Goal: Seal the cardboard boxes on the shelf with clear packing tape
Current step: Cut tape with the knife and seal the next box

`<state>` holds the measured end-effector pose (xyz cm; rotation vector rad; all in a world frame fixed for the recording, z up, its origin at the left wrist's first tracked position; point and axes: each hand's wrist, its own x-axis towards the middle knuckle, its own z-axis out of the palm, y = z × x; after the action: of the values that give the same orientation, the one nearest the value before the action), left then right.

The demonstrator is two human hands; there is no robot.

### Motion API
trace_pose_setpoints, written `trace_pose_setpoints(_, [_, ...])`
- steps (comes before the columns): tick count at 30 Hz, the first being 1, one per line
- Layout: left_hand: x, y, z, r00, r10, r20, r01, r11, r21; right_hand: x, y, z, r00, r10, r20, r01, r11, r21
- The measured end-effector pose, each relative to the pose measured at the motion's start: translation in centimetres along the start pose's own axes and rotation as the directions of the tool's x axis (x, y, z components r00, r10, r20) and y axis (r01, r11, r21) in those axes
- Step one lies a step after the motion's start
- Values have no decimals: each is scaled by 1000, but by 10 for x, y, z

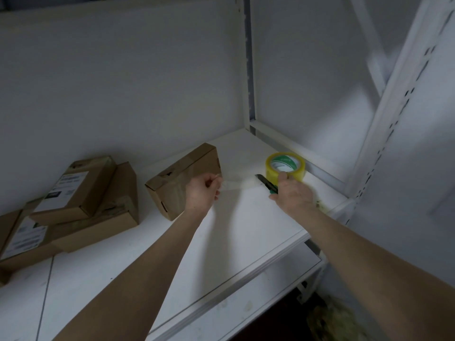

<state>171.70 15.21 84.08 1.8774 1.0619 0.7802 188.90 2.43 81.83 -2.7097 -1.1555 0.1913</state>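
Observation:
A small cardboard box (182, 173) lies tilted on the white shelf (246, 217), with clear tape across its top. My left hand (200, 193) pinches a stretched strip of clear tape (236, 185) at the box's right end. The strip runs right to a yellowish tape roll (285, 166) standing near the shelf's back right corner. My right hand (291, 190) grips a green utility knife (267, 184), its dark blade pointing at the strip, and touches the roll.
Three more cardboard boxes (86, 193) are stacked at the left, some with white labels. A white upright post (248, 70) and a slotted shelf rail (384, 143) frame the right side. A lower shelf (246, 311) shows below the front edge.

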Motion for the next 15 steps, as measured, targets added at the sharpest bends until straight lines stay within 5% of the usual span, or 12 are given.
trace_pose_setpoints(5, [-1,3,-1,1000,11,3,-11,1000,0,-3,3,-2,1000,26,14,-26,1000,13])
trace_pose_setpoints(10, [-2,9,-6,1000,15,8,-15,1000,-6,-4,-5,-11,989,-61,-132,62,998,0])
trace_pose_setpoints(12, [-2,12,-10,1000,21,8,-21,999,-27,-1,-13,-14,979,-131,-157,168,952,255])
trace_pose_setpoints(15, [0,18,-24,999,38,-7,-39,998,-42,-1,-35,-18,987,-161,10,94,625,775])
